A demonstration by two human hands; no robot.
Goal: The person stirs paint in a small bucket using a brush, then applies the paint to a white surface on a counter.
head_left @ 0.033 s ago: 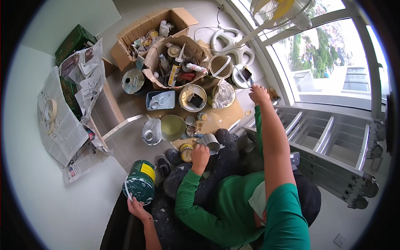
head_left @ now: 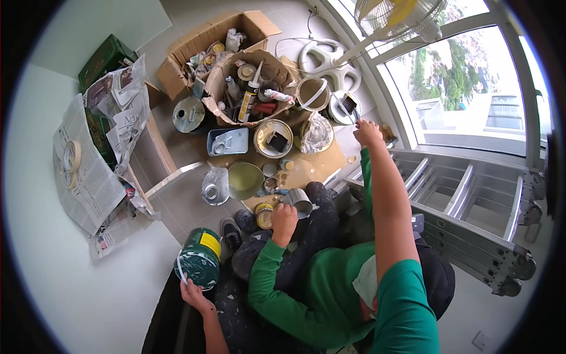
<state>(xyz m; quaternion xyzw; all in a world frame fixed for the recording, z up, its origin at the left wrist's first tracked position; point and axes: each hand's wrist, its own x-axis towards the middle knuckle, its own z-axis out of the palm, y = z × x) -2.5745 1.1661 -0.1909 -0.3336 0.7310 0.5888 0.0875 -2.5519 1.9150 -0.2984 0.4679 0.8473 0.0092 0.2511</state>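
At lower left, my left hand (head_left: 194,296) is closed on the white handle (head_left: 181,268) of a dark green paint bucket (head_left: 199,259). The bucket is tilted, has a yellow label, and white paint is smeared over its base. My right arm reaches far over a seated person. By the window, my right hand (head_left: 369,134) is closed on a thin pale handle (head_left: 346,107), which runs to a white-rimmed paint can (head_left: 335,113) with a black square on top. Below me, the person's hand (head_left: 284,221) is at a grey metal cup (head_left: 299,203).
Cardboard boxes (head_left: 206,85) of tubes and rollers stand behind several paint cans (head_left: 273,125). An aluminium ladder (head_left: 457,203) lies at right, below the window. A fan (head_left: 392,17) stands at the back. Newspaper (head_left: 88,177) with a tape roll (head_left: 71,158) covers things at left.
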